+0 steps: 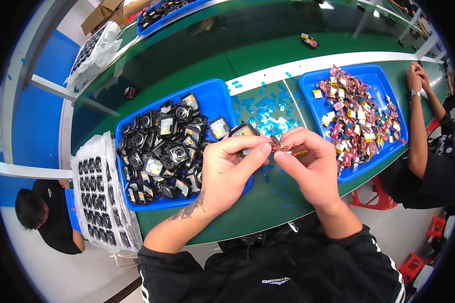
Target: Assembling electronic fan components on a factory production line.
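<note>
My left hand (226, 170) holds a small black square part (243, 132) with a pale face, fingers curled around it. My right hand (311, 164) pinches a thin reddish-gold flat piece (283, 148) between thumb and forefinger, touching it to the black part. Both hands hover above the green table (268, 197), between a blue tray (215, 96) heaped with several black square parts and another blue tray (371, 76) filled with small red, pink and yellow pieces.
Blue film scraps (268, 108) litter the table behind my hands. A white bag-lined tray of black parts (98, 192) sits at the left. Another person's arm (418, 126) rests at the right edge; a seated person (45, 214) is lower left. Red stools (376, 199) stand below.
</note>
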A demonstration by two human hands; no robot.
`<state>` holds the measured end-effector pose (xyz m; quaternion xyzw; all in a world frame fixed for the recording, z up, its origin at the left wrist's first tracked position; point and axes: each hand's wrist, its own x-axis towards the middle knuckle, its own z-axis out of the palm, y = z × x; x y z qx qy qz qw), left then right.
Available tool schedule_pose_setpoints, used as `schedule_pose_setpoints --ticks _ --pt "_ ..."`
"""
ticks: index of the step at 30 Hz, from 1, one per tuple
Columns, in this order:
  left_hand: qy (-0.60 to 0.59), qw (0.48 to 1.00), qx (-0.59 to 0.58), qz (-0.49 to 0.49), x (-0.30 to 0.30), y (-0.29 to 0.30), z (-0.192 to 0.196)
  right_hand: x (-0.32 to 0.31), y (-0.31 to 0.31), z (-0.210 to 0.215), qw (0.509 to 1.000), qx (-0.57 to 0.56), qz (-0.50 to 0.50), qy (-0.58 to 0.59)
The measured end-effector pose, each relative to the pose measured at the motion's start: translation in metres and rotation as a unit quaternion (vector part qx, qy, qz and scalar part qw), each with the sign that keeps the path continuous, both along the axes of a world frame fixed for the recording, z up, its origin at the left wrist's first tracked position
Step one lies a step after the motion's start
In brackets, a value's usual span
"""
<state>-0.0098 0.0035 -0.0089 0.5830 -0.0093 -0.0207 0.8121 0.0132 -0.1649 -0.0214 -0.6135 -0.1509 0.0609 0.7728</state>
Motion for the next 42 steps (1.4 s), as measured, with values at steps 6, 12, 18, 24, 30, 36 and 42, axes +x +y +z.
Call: schedule_pose_setpoints --ticks 6,12,18,24,30,36,42 --pt "-0.046 0.999 0.023 0.017 -0.003 -0.005 0.004 0.001 -0.009 0.007 0.972 0.13 0.109 0.165" --pt "-0.034 0.998 0.044 0.003 -0.002 -0.002 0.002 -0.001 -0.016 0.002 0.987 0.041 0.12 0.098" --pt "-0.051 0.997 0.049 -0.001 -0.002 -0.004 0.004 0.001 -0.015 0.001 0.991 0.019 0.101 0.082" --pt "-0.093 0.971 0.216 0.028 -0.002 0.004 0.004 0.001 -0.021 0.012 0.984 0.012 0.138 0.109" --pt "-0.07 0.98 0.185 -0.002 -0.002 0.006 0.012 0.004 -0.022 0.007 0.99 -0.042 0.124 0.052" --pt "-0.086 0.964 0.251 -0.029 0.0 0.008 0.009 -0.001 -0.013 0.01 0.996 -0.031 0.069 0.037" --pt "-0.091 0.961 0.255 -0.052 0.0 0.007 0.006 0.005 -0.014 0.001 0.995 -0.07 0.014 -0.075"
